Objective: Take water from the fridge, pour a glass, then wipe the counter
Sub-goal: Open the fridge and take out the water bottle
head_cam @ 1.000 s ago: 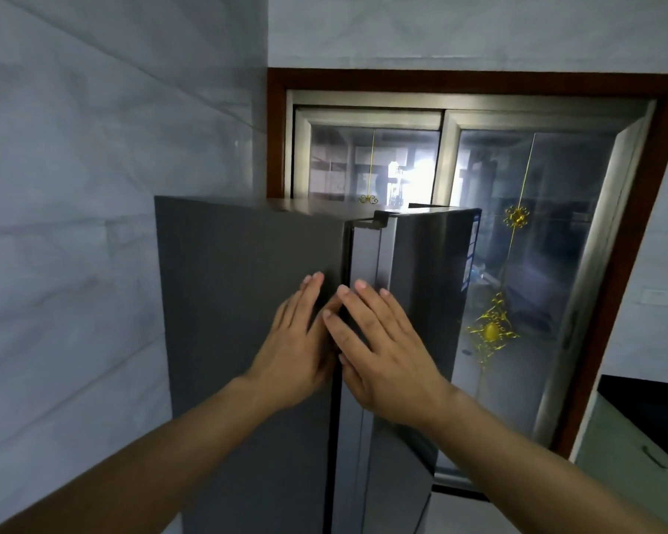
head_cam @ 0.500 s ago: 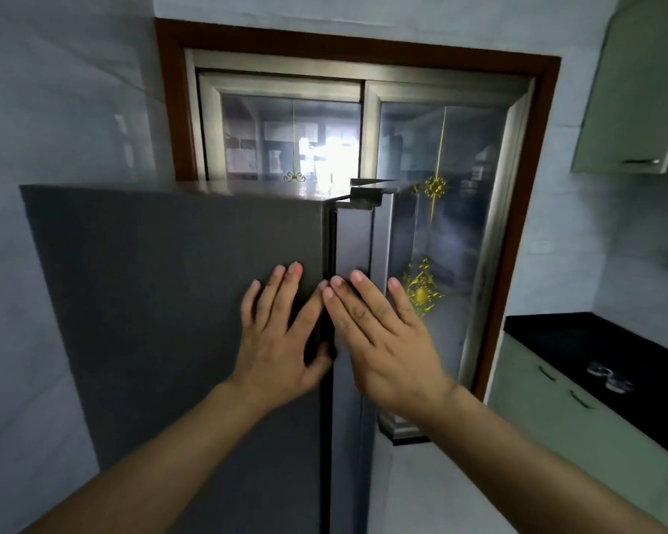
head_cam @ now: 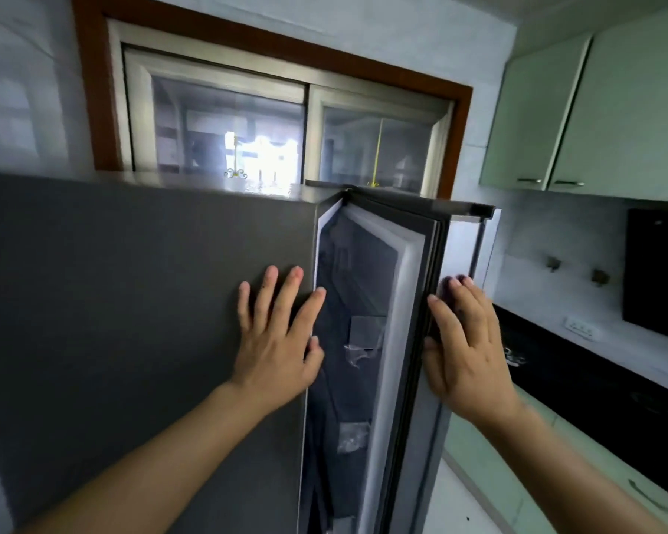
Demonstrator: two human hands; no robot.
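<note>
A dark grey two-door fridge fills the left and middle of the view. Its left door [head_cam: 132,302] is closed, and my left hand [head_cam: 276,341] lies flat on it with fingers spread, beside the gap. The right door [head_cam: 405,302] stands partly open, showing its white gasket and a dim interior [head_cam: 348,294]. My right hand [head_cam: 467,348] rests on that door's free edge, fingers straight, thumb against the edge. No water bottle or glass can be made out inside.
A black counter [head_cam: 594,379] runs along the right over pale green lower cabinets [head_cam: 517,475], with small shiny objects [head_cam: 515,356] on it. Green upper cabinets [head_cam: 594,109] hang above. A wood-framed glass sliding door [head_cam: 247,129] stands behind the fridge.
The right fridge door has swung open to the right with my right hand on its edge. My left hand stays flat on the left door. My view has turned right.
</note>
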